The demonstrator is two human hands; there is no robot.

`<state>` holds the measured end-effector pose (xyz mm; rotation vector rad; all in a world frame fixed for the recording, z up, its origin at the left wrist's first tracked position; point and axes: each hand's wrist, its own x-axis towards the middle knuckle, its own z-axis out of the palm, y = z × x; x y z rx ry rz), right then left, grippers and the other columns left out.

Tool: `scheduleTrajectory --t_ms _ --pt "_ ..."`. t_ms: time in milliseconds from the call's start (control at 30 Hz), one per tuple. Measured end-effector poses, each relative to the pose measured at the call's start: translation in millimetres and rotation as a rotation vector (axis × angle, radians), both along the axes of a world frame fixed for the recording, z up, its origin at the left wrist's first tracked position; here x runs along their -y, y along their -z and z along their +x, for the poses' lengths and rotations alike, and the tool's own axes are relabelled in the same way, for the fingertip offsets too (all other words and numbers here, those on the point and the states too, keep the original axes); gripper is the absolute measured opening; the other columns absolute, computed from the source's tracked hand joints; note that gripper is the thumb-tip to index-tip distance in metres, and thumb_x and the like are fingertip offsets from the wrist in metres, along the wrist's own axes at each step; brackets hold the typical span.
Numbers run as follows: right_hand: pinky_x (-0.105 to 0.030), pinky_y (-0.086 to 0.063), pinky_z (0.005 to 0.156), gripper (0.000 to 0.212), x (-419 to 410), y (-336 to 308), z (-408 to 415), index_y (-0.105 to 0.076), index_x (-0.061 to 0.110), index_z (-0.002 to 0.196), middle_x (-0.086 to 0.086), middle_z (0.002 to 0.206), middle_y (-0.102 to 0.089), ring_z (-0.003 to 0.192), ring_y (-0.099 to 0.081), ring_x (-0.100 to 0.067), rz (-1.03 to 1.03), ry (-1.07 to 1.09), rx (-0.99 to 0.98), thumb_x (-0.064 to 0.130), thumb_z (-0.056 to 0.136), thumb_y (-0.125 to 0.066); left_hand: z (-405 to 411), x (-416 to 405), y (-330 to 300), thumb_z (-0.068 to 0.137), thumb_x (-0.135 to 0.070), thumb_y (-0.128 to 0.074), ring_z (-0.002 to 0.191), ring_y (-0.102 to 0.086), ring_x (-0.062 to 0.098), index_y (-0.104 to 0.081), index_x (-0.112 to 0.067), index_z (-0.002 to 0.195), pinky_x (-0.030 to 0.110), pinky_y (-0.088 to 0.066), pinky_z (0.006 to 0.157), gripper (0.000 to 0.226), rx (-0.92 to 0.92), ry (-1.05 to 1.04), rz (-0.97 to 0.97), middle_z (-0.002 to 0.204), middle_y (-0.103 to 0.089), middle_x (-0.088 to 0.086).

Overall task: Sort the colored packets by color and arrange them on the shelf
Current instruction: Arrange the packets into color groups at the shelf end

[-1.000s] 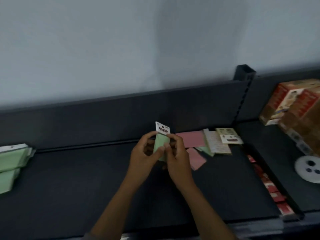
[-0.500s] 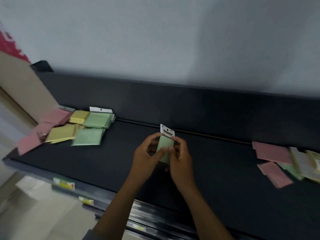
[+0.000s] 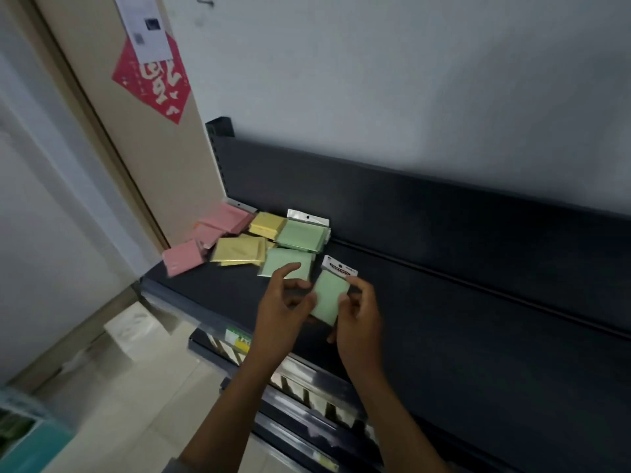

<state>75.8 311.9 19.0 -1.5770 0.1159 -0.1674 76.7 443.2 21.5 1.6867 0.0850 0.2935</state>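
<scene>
Holding a green sticky-note packet (image 3: 329, 297) above the dark shelf (image 3: 461, 322) — our right hand (image 3: 358, 322) pinches its edge, our left hand (image 3: 283, 312) touches it with loose fingers — we judge it light, thin, slippery in plastic; grip both side edges.

The packet (image 3: 330, 297) I hold is pale green, with a white header card carrying a dark band of print. On the shelf (image 3: 478, 336), which is matt black, lie more packets: pale green ones (image 3: 300, 235), mustard yellow ones (image 3: 239, 250) and salmon pink ones (image 3: 225, 218). The green stack at the back has a clear, silvery header strip. The wall (image 3: 409, 80) behind is pale grey-white. The door (image 3: 112, 107) is beige, bearing a red diamond sign (image 3: 153, 81) with cream brush characters and a white printed sheet (image 3: 145, 25) above it.
</scene>
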Motion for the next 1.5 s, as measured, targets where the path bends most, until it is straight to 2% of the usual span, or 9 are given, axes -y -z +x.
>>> scheduleTrajectory --t_ms 200,300,467,700,867,1067,1233,1367,1500 --pt "-0.032 -0.056 0.050 0.027 -68.2 5.6 2.8 -0.052 0.032 0.125 0.005 0.105 -0.063 0.084 -0.067 -0.020 0.028 0.034 -0.024 0.015 0.105 -0.047 -15.1 -58.6 0.6 0.092 -0.016 -0.071 0.106 -0.068 0.018 -0.056 -0.025 0.130 0.043 -0.061 0.085 0.041 -0.007 0.023 0.016 0.111 -0.068 -0.002" --pt "-0.044 -0.061 0.061 0.030 -96.1 8.5 3.2 -0.052 0.033 0.126 0.006 0.106 -0.063 0.088 -0.067 -0.020 0.007 0.012 -0.025 0.013 0.104 -0.048 -23.6 -84.2 0.6 0.091 -0.024 -0.070 0.110 -0.066 0.013 -0.058 -0.028 0.129 0.048 -0.057 0.093 0.040 -0.021 0.007 0.045 0.113 -0.068 -0.010" --pt "-0.055 -0.060 0.077 0.040 -127.1 13.9 6.8 -0.050 0.036 0.132 -0.001 0.122 -0.063 0.102 -0.067 -0.021 -0.010 -0.029 -0.035 0.011 0.101 -0.050 -27.8 -112.5 3.8 0.093 -0.014 -0.070 0.113 -0.063 0.004 -0.058 -0.030 0.128 0.037 -0.055 0.097 0.041 -0.056 -0.028 0.054 0.115 -0.067 -0.017" --pt "-0.051 -0.059 0.087 0.054 -153.9 25.9 21.5 -0.048 0.048 0.134 0.001 0.130 -0.060 0.111 -0.064 -0.018 -0.009 -0.060 -0.045 0.008 0.097 -0.052 -22.9 -121.3 7.5 0.092 -0.009 -0.070 0.115 -0.061 -0.004 -0.059 -0.028 0.125 0.013 -0.048 0.089 0.040 -0.078 -0.047 0.081 0.121 -0.066 -0.017" --pt "-0.046 -0.056 0.096 0.057 -172.5 21.2 39.5 -0.048 0.037 0.138 -0.003 0.134 -0.057 0.118 -0.060 -0.020 -0.061 -0.099 -0.006 0.003 0.093 -0.054 -9.6 -136.4 2.7 0.092 -0.009 -0.069 0.119 -0.061 0.002 -0.059 -0.023 0.128 0.020 -0.050 0.097 0.040 -0.071 -0.065 0.099 0.123 -0.066 -0.014" --pt "-0.041 -0.056 0.088 0.053 -157.2 13.8 77.1 -0.048 0.031 0.141 0.002 0.110 -0.059 0.106 -0.059 -0.022 -0.278 -0.076 0.050 0.010 0.093 -0.059 31.5 -133.2 -2.8 0.090 -0.020 -0.071 0.123 -0.056 -0.001 -0.058 -0.024 0.131 0.031 -0.047 0.107 0.044 -0.104 -0.046 0.187 0.128 -0.063 -0.015" --pt "-0.029 -0.044 0.096 0.054 -144.1 15.5 99.1 -0.049 0.019 0.143 -0.004 0.131 -0.056 0.122 -0.053 -0.022 -0.372 -0.026 0.068 0.005 0.092 -0.060 54.7 -115.8 3.5 0.086 -0.027 -0.067 0.124 -0.057 0.001 -0.059 -0.024 0.131 0.028 -0.047 0.105 0.046 -0.107 -0.035 0.214 0.129 -0.064 -0.012" --pt "-0.040 -0.044 0.107 0.055 -138.5 22.8 108.9 -0.049 0.014 0.143 -0.009 0.142 -0.045 0.131 -0.047 -0.027 -0.428 -0.001 0.078 0.003 0.090 -0.061 66.3 -111.9 7.5 0.091 -0.015 -0.066 0.120 -0.055 -0.007 -0.059 -0.023 0.130 0.015 -0.045 0.099 0.040 -0.132 0.003 0.216 0.129 -0.063 -0.013" --pt "-0.025 -0.039 0.098 0.057 -135.6 21.2 115.8 -0.043 0.010 0.148 -0.012 0.147 -0.037 0.129 -0.047 -0.026 -0.436 -0.008 0.014 0.005 0.094 -0.059 78.6 -114.1 5.1 0.088 -0.028 -0.063 0.119 -0.054 -0.010 -0.058 -0.029 0.130 0.010 -0.045 0.093 0.043 -0.144 0.063 0.254 0.129 -0.062 -0.015"
